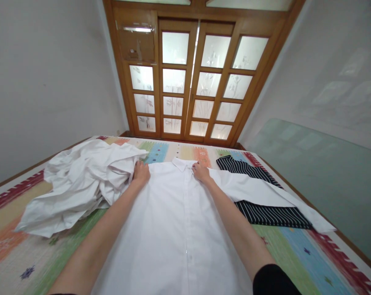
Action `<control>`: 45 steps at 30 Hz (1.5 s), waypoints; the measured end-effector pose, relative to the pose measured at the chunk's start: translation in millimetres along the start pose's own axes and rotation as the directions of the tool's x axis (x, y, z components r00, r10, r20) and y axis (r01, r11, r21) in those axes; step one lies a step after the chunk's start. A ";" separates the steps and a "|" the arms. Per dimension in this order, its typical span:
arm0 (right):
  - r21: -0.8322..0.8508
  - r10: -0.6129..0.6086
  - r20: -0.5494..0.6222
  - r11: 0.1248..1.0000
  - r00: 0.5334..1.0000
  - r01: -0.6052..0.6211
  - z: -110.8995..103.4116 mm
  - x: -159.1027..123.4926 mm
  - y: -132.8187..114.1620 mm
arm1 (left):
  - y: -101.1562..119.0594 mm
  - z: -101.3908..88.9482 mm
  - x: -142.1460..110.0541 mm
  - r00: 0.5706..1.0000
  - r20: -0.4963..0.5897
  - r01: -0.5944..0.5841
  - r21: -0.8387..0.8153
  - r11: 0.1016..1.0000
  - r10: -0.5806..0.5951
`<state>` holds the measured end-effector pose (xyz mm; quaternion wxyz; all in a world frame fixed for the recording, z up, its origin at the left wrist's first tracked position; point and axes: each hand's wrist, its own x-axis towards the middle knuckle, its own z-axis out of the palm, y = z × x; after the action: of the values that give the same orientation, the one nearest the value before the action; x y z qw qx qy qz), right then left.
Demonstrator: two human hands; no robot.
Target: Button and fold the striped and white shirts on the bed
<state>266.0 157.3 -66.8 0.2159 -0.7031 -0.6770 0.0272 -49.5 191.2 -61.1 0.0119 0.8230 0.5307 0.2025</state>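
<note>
A white button-up shirt [167, 221] lies spread in front of me, its collar [182, 164] at the far end and its button front facing up. My left hand [141, 172] is closed on the shirt's shoulder at the left, against the edge of a crumpled white cloth [87, 176]. Just right of the collar, my right hand [200, 171] pinches the shirt fabric. The right sleeve stretches outward over a black-and-white striped garment [274, 214]. The left sleeve cannot be made out. Parts of the fingertips are hidden in the fabric.
Beneath everything is a colourful striped bed cover [296, 254] with a dark red border. A pale green panel [320, 180] leans along the right wall. Wooden doors [188, 78] with frosted panes stand at the far end, between grey-white walls.
</note>
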 end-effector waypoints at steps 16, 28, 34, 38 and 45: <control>0.094 -0.065 -0.077 0.993 0.995 0.073 16.4 5.3 -13.1 | 119.4 64.3 75.9 0.948 0.040 -0.276 -0.382 0.882 0.315; 0.247 -0.083 -0.185 0.961 0.979 0.128 29.0 0.4 -3.8 | 112.3 89.9 71.9 0.989 -0.116 -0.143 -0.587 0.797 0.092; 0.305 -0.110 -0.199 0.937 0.974 0.168 29.2 3.2 -2.2 | 114.2 87.9 74.1 0.995 -0.081 -0.099 -0.714 0.693 0.059; 0.341 -0.121 -0.211 0.921 0.970 0.189 28.9 4.6 -1.9 | 113.7 88.8 78.8 0.998 -0.054 -0.054 -0.796 0.602 0.018; 0.343 -0.163 -0.221 0.910 0.962 0.233 28.5 5.8 -1.9 | 111.4 89.5 80.8 1.000 -0.002 0.003 -0.883 0.469 -0.009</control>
<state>255.2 170.4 -90.5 0.4071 -0.5773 -0.7049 0.0644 106.9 231.0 -91.1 0.4332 0.6967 0.3533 0.4495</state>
